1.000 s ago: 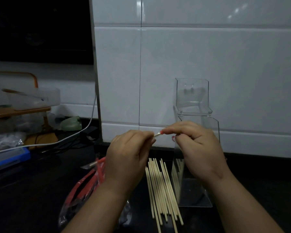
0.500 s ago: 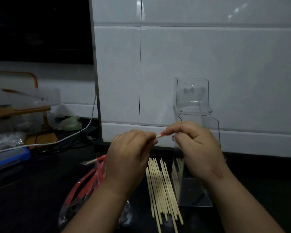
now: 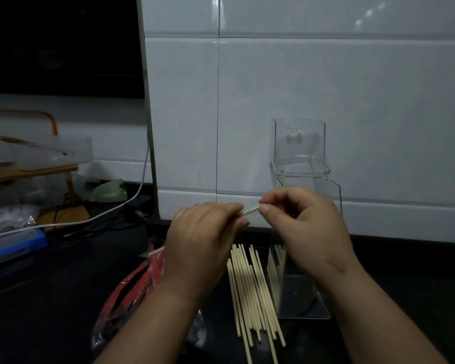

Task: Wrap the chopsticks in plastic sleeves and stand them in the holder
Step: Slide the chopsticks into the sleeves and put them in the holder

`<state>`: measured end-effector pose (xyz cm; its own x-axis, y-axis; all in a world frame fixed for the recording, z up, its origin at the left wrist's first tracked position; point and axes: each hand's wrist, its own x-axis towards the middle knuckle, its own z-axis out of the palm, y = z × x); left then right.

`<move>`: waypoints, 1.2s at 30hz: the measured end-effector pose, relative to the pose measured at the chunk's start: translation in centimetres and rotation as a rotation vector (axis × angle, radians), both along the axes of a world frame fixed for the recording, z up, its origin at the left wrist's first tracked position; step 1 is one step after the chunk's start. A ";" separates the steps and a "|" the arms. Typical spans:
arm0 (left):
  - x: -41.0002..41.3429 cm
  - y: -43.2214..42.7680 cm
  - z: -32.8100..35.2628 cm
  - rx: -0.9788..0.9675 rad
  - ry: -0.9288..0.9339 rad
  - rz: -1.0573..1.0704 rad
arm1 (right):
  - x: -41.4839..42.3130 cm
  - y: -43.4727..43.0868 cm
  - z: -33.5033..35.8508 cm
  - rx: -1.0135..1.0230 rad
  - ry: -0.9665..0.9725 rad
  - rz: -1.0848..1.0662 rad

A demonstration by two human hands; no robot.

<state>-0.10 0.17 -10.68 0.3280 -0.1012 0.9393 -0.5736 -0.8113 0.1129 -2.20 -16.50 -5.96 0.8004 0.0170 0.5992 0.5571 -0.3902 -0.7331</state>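
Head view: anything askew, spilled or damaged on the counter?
Nothing spilled or broken. The loose chopsticks lie in a slightly fanned pile with uneven ends beside the clear holder, whose lid stands flipped open. The left hand and right hand hold one chopstick between them, as expected.

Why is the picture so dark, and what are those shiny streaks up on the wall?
Head view: the light is dim, so the black counter swallows detail. The streaks at the top right of the white tiles are reflected glare. The clear holder shows mostly by its bright edges. The tile lines lean and bow slightly, probably because of the wide lens.
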 end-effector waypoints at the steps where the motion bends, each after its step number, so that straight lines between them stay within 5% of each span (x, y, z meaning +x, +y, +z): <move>1: 0.0 0.1 0.0 -0.009 0.015 0.012 | -0.1 0.0 0.1 0.047 0.007 0.007; 13: 0.4 0.7 0.2 -0.128 0.156 0.113 | -0.2 -0.7 1.5 0.539 0.084 0.035; 25: 0.7 0.6 0.0 -0.153 0.226 0.188 | -0.2 -0.8 1.6 0.620 0.129 0.160; 36: 0.6 0.2 -0.1 -0.177 0.190 0.065 | 0.2 -1.7 1.3 0.473 0.021 0.042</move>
<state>0.49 0.41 -10.79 0.5003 0.0858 0.8616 -0.4761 -0.8039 0.3565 -2.05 -18.21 -4.63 0.8168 -0.2214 0.5328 0.5484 0.0112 -0.8361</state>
